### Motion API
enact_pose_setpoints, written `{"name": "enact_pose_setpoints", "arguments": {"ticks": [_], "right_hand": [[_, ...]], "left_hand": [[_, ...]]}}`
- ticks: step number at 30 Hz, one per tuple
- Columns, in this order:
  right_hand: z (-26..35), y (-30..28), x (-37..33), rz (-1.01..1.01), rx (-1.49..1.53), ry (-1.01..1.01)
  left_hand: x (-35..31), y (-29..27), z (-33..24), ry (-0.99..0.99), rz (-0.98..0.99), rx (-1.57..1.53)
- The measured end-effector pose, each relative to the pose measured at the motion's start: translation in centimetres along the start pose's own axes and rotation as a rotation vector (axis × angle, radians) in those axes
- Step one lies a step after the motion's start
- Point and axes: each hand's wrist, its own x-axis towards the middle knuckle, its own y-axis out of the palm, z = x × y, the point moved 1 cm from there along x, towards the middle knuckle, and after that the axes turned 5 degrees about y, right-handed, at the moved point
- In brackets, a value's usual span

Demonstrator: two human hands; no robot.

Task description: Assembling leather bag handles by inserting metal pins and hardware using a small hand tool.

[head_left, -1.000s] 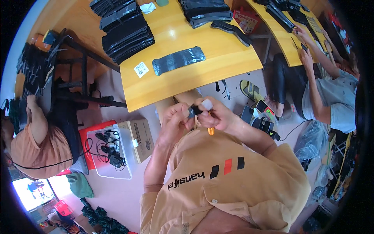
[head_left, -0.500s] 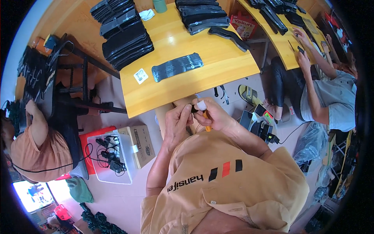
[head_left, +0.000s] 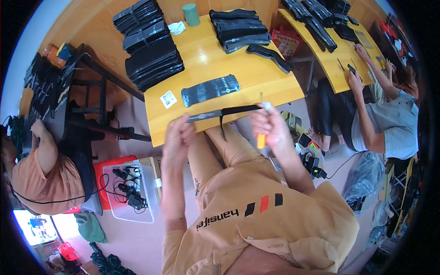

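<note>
A long black-and-grey strap [head_left: 238, 109] is stretched between my hands above the table's front edge. My left hand [head_left: 178, 136], slightly blurred, is closed on its left end. My right hand [head_left: 270, 126] grips the other end, along with an orange-handled tool [head_left: 261, 141] whose thin metal tip points up. Something white wraps a fingertip of that hand. From the strap's middle hangs a narrow dark piece [head_left: 223, 128]. Behind it, a flat black strap piece in shiny wrapping [head_left: 211, 90] lies on the yellow table [head_left: 160, 123], beside a white label sheet [head_left: 168, 99].
Stacks of black straps [head_left: 153, 64] and more straps [head_left: 240, 30] stand at the back, near a green canister [head_left: 191, 14]. A curved black piece [head_left: 269, 57] lies at right. A clear bin of cables [head_left: 130, 192] sits on the floor. Co-workers sit on both sides.
My hands have moved apart from close together, and the strap is now pulled out between them. The orange-handled tool has risen and moved right with my right hand.
</note>
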Motion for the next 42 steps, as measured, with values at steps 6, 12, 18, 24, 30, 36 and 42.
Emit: {"name": "enact_pose_setpoints", "arguments": {"ticks": [6, 12, 18, 24, 30, 36, 42], "right_hand": [[5.8, -1.7, -4.9, 0.036, 0.025, -0.142], [9.2, -2.7, -8.4, -0.138, 0.103, -0.476], [11.5, -3.2, -11.5, -0.293, -0.172, -0.453], [10.0, -3.3, -9.0, -0.466, -0.340, -0.392], [9.7, -4.3, -8.6, -0.325, -0.531, -0.322], [9.6, -5.9, -8.2, -0.283, -0.531, -0.262], [9.9, -6.3, -8.6, -0.307, -0.627, -0.313]], "left_hand": [[-2.9, -7.5, -4.5, -0.015, -0.146, -0.360], [-5.3, -13.0, -7.6, 0.168, -0.220, -0.520], [-7.7, -16.0, -8.2, 0.373, -0.428, -0.101], [-4.5, -14.9, -5.6, 0.346, -0.350, -0.042], [-3.2, -11.7, -5.3, 0.555, -0.297, 0.034], [-1.1, -13.1, 3.9, 0.225, -0.603, 0.030], [-2.0, -13.9, 5.8, -0.037, -0.704, 0.375]]}}
